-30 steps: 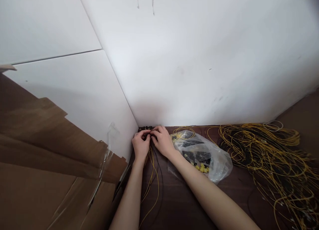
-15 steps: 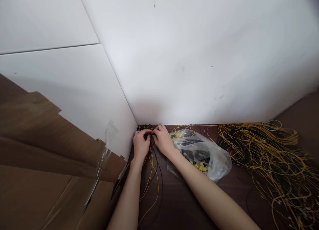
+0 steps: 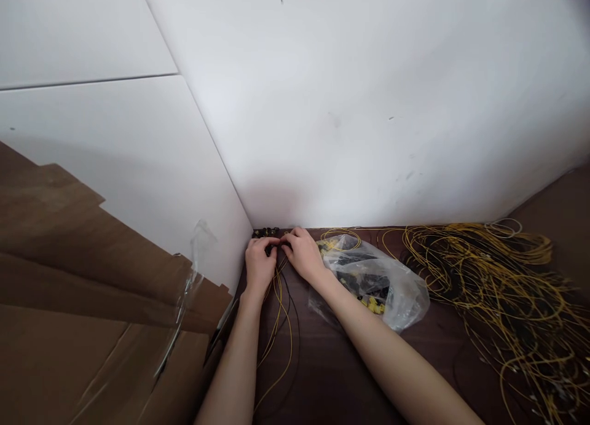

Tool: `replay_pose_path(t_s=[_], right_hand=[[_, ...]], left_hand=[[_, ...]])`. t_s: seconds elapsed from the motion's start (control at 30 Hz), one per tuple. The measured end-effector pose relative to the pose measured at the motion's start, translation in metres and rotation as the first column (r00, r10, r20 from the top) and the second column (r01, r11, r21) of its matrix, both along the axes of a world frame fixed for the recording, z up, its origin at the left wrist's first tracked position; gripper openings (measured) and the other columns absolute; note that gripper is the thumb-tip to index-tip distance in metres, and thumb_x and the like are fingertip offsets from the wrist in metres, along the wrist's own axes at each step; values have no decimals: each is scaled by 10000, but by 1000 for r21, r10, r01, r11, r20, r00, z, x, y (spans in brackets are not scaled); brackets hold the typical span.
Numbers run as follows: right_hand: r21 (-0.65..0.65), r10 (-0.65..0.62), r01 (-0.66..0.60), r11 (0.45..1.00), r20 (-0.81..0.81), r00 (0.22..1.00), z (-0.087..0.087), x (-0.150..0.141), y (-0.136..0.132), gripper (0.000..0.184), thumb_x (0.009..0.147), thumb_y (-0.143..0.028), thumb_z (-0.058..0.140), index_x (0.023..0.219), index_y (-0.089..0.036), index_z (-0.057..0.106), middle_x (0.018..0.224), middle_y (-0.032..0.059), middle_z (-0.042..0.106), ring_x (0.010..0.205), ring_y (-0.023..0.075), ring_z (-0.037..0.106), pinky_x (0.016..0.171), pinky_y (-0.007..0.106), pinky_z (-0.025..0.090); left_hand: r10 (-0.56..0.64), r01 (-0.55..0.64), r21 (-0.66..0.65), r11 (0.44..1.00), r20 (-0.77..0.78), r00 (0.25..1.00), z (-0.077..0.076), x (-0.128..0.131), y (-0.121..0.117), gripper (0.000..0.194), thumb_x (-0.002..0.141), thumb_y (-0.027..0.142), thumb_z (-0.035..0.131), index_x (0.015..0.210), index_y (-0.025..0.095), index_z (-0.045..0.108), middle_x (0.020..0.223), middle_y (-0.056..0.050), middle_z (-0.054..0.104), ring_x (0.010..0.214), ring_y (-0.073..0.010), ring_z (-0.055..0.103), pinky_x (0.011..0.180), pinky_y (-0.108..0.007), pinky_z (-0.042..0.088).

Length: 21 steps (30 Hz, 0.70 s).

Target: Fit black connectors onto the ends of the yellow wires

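Observation:
My left hand (image 3: 260, 264) is pinched round a small black part (image 3: 270, 250), most of it hidden by the fingers. Fingertip to fingertip with it, my right hand (image 3: 302, 254) is closed in a pinch, and what lies between its fingers is too small to make out. Thin yellow and black cables (image 3: 289, 333) run down from under the hands over the dark brown tabletop (image 3: 322, 376). Just behind the left hand, several small black and yellow pieces (image 3: 266, 233) lie in a row against the wall.
A clear plastic bag (image 3: 405, 299) of black and yellow pieces lies beside the right forearm. A large tangle of yellow and black cables (image 3: 516, 302) spreads over the right side. Brown cardboard (image 3: 106, 277) stands at the left, and a white wall (image 3: 345, 136) rises behind.
The right hand's fingertips have shifted slightly, while both hands stay together at the same spot. The camera view has tilted a little.

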State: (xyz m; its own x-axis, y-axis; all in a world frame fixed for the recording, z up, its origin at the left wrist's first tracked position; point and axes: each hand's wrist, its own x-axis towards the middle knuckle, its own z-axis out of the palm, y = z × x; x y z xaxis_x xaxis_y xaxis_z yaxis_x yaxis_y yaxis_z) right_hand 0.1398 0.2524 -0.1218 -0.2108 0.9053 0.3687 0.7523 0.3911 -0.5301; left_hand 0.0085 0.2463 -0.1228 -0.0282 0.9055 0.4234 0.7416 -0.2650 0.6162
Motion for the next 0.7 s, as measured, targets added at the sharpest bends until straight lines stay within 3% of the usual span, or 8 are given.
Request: replay_pose_path(t_s=[0.3, 0.53, 0.6, 0.7], right_hand=[[23, -20, 20, 1000, -7, 1000, 0, 1, 1, 53, 824, -178, 574, 857, -178, 616, 894, 70, 579, 907, 209, 517, 805, 319, 420], [-57, -54, 40, 998, -271, 961, 2, 8, 6, 53, 796, -145, 567, 805, -171, 613, 839, 40, 591, 763, 158, 545, 745, 294, 430], [-134, -82, 21, 991, -467, 881, 3, 12, 10, 55, 751, -124, 585, 746, -169, 616, 785, 25, 601, 703, 144, 541, 742, 299, 439], [-252, -154, -51, 966, -727, 669, 5, 18, 18, 40, 698, -132, 604, 707, -170, 616, 679, -4, 609, 642, 132, 547, 729, 302, 465]], left_hand=[[-2, 2, 6, 1000, -10, 1000, 1, 2, 0, 218, 724, 76, 554, 855, 185, 690, 878, -38, 701, 876, -213, 562, 802, -355, 475], [-5, 6, 19, 1000, -23, 1000, 2, 2, 0, 208, 723, 84, 556, 853, 172, 692, 883, -51, 701, 886, -219, 565, 817, -359, 470], [-8, 8, 22, 1000, -20, 1000, 3, 3, -1, 208, 724, 83, 552, 843, 181, 690, 893, -43, 700, 889, -214, 566, 818, -351, 468], [-11, 12, 50, 999, -16, 1000, 4, 4, -2, 222, 739, 74, 517, 822, 193, 684, 920, -27, 698, 901, -203, 565, 832, -341, 456]])
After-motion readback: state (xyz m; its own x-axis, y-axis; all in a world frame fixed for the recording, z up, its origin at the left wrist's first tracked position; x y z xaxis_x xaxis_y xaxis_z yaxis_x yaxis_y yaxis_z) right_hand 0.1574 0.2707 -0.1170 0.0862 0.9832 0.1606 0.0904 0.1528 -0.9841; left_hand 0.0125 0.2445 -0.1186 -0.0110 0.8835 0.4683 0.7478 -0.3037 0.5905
